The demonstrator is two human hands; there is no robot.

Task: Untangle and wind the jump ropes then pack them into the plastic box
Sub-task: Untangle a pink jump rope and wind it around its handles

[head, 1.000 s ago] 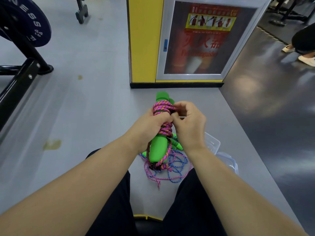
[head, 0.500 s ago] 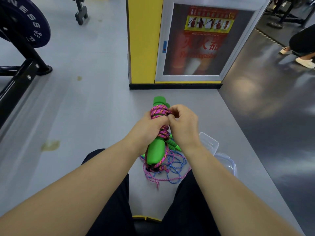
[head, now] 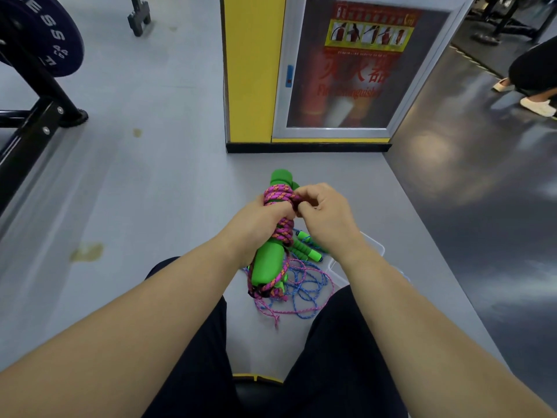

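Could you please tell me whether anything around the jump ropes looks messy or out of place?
Yes: thin pink and blue ropes lie in a loose tangle on the floor, below the wound bundle that the left hand grips and the right hand pinches. A yellowish stain marks the floor.

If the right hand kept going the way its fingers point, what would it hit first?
The pink rope wound round the green handles, which the right hand is pinching; right beyond, probably the left hand.
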